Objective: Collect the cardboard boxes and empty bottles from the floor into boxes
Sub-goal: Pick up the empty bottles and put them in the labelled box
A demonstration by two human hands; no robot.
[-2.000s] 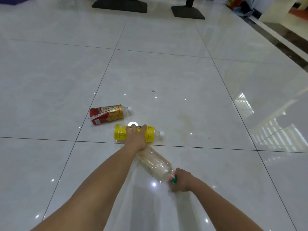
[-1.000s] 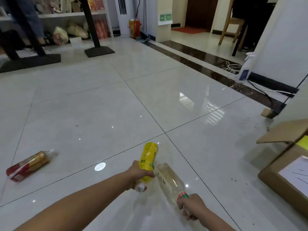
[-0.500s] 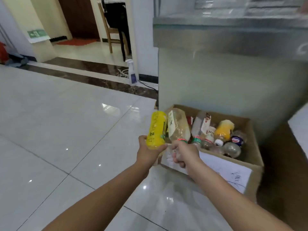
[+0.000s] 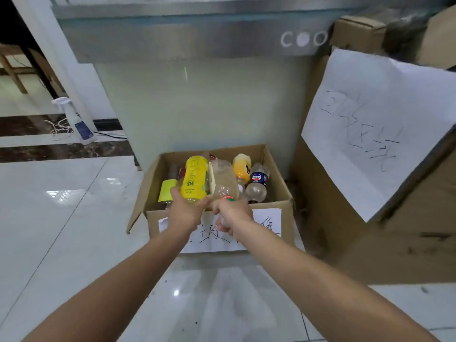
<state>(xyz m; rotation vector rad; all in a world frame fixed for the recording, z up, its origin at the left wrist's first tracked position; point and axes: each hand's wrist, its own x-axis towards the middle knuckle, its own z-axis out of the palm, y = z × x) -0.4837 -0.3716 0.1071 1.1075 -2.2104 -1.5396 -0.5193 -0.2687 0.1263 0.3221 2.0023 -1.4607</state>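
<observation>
Left hand and right hand are reaching out at 12 o'clock, side by side. Left fingers are clamping the yellow bottle at its near end. Right fingers are clamping the clear bottle at its cap end. Both bottles are touching and hanging over the near edge of the open cardboard box on the floor. Other bottles are lying inside. Bigger box with paper sheet is sitting at 3 o'clock. Spray bottle is standing at 10 o'clock.
</observation>
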